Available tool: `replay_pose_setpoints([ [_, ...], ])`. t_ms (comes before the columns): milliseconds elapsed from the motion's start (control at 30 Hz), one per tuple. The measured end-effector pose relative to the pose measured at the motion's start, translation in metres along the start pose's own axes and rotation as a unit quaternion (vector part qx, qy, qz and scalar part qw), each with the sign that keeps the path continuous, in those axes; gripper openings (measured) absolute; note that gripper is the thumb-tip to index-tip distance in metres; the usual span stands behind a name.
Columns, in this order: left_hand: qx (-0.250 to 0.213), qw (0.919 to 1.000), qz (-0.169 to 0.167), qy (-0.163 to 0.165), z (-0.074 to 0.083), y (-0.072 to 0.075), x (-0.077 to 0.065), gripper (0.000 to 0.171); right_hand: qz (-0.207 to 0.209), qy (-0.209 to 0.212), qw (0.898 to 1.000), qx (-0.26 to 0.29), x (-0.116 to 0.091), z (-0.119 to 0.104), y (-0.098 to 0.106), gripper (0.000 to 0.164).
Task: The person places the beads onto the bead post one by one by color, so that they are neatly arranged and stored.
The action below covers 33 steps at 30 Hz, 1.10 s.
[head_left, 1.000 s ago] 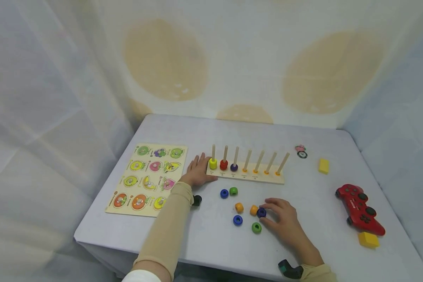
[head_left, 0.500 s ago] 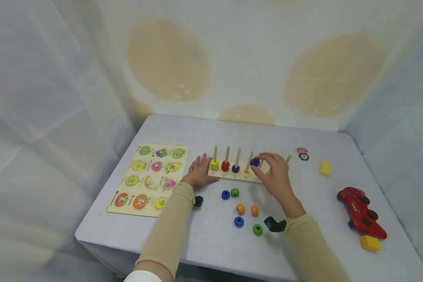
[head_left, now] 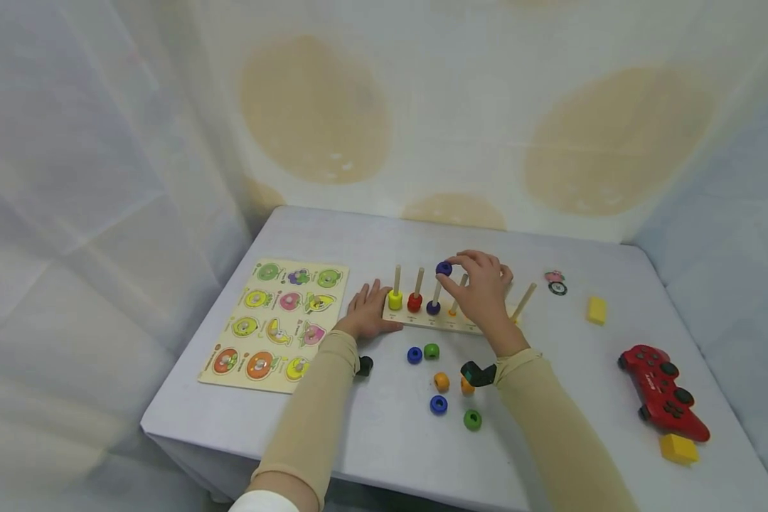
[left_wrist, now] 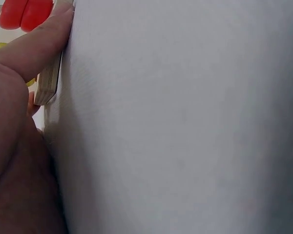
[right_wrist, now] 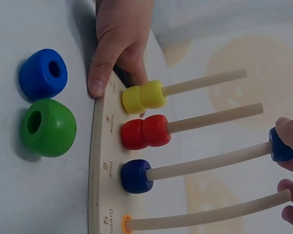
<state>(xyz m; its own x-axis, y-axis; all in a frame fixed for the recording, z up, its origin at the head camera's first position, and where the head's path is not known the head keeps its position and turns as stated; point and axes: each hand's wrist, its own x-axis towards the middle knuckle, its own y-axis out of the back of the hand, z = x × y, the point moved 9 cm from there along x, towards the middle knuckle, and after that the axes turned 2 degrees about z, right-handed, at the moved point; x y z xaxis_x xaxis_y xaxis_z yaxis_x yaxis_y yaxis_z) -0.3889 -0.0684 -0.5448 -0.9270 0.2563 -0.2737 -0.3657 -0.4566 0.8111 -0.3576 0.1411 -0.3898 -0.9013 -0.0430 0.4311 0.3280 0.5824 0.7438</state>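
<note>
White cloth covers the bench, and over it I have the right grip pinched together on a dark blue bead at the tip of the third peg from the left, above a second blue bead at that peg's foot. Spread apart, the left grip touches the left end of the wooden pegboard; loose beads lie in front, a fruit puzzle to the left, a red controller well off right.

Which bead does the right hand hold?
The dark blue bead at the tip of the peg labelled Blue; the other dark blue bead sits at that peg's base.
</note>
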Motion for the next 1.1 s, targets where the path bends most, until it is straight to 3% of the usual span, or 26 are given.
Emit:
replay_pose_setpoints([
  [333,0.002,0.9998,-0.016,0.015,-0.007,-0.017,0.005,0.097,-0.025,-0.007,1.000,-0.003,-0.009,0.005,-0.007,0.041],
  [500,0.007,1.0000,-0.005,0.004,-0.005,-0.011,0.006,0.096,-0.009,0.005,1.000,0.021,-0.008,0.002,-0.001,0.038],
  [700,0.009,0.9999,-0.006,0.010,-0.004,-0.005,0.008,0.096,0.026,0.046,0.996,0.067,-0.013,0.000,0.006,0.028],
  [867,0.000,0.9999,-0.013,0.000,-0.001,-0.005,0.004,0.096,0.042,0.109,0.987,0.115,-0.036,-0.006,0.010,0.018],
  [967,-0.001,1.0000,-0.005,-0.005,-0.001,-0.003,0.003,0.095,0.015,0.123,0.984,0.129,-0.052,-0.007,0.002,0.014],
  [1100,0.008,1.0000,0.001,0.004,-0.002,-0.001,0.006,0.095,-0.075,0.125,0.983,0.111,-0.073,-0.006,-0.026,0.016],
])
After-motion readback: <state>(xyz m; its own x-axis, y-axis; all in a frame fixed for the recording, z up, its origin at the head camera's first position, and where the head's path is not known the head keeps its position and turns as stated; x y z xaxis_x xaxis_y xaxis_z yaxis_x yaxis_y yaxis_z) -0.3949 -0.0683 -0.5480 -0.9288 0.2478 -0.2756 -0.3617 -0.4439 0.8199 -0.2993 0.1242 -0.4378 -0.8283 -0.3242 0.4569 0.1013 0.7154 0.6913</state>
